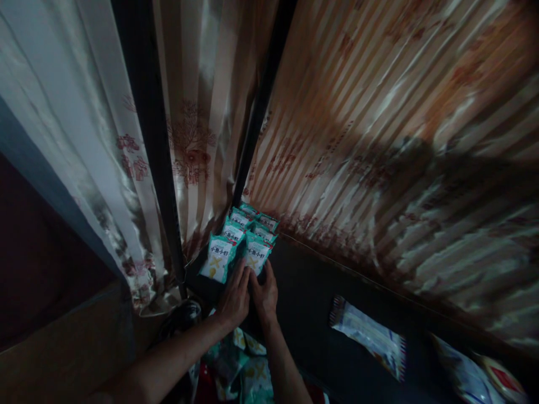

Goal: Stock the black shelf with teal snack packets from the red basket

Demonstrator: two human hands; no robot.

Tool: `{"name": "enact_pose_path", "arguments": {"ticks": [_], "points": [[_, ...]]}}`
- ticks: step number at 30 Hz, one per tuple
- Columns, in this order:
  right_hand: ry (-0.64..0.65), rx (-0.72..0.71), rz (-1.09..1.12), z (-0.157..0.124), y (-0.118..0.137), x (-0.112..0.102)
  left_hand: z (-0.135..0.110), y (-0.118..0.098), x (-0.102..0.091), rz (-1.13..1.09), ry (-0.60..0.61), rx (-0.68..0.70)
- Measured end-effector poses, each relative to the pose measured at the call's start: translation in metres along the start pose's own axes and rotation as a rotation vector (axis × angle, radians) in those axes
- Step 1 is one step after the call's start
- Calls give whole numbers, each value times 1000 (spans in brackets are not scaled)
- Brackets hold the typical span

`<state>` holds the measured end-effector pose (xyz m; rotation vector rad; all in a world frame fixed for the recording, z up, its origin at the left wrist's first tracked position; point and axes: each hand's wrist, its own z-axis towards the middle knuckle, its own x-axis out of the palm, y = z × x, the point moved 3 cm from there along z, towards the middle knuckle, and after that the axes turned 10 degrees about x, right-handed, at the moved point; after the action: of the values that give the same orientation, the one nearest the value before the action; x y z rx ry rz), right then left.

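Two rows of small green and white snack bags (219,255) stand upright, one behind another, at the far left end of a dark shelf. My left hand (236,296) has its fingers at the lower left of the front right snack bag (256,252). At that bag's lower right edge is my right hand (265,289), its thumb close to the left hand's fingers. Together the two hands hold the bag between them, its printed front facing me. Parts of the bags farther back are hidden behind the front ones.
More green snack bags (256,376) lie below the shelf edge under my forearms. On the dark shelf (301,292), a long blue and white packet (370,334) lies to the right, with further packages (467,370) beyond. Pleated curtains (337,185) and dark posts (155,129) border the shelf.
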<state>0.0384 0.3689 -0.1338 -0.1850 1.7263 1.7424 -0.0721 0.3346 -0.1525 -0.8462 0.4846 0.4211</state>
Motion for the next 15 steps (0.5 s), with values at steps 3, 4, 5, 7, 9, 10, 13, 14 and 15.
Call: {"name": "enact_pose_path", "arguments": {"ticks": [3,4,5,7,9,10,13,14,15], "points": [[-23,-23,-26,-1,1,-2,1,-3,-3,33,-13,19],[-26,-33,-30,-2,2,-3,1,-4,-3,45,-15,27],[-32,-42,-31,-3,3,-4,1,-5,-4,55,-15,34],[-56,-54,-22,-3,6,-6,2,-7,-5,66,-6,39],[-85,-64,-7,-2,9,-8,2,-8,-5,68,9,27],[-94,-68,2,-1,11,-9,3,-8,-5,69,16,17],[-67,-58,30,5,16,-8,4,-8,-4,68,33,-14],[-42,-47,42,7,18,-7,4,-8,-4,67,41,-21],[-18,-33,54,8,19,-6,5,-7,-3,69,50,-27]]}}
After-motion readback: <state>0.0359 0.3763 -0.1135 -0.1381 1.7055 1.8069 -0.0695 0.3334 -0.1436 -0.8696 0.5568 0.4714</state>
